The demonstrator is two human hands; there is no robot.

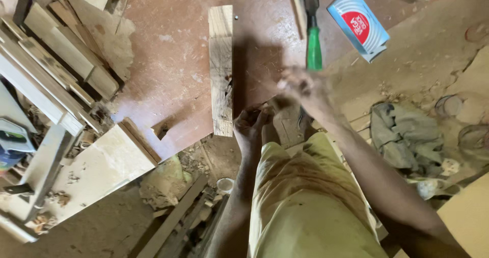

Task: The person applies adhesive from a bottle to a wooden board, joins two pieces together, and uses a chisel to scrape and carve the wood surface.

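The right hand (304, 87) is blurred, fingers loosely curled just below the green chisel handle (314, 49); whether it grips, I cannot tell. The left hand (250, 125), curled empty, should steady the plank (221, 69) just beside it.

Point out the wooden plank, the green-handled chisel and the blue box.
Plank (221, 69), head view, middle of its upper face.
Chisel (314, 49), head view, on its green handle.
Box (358, 24), head view, centre of its top face.
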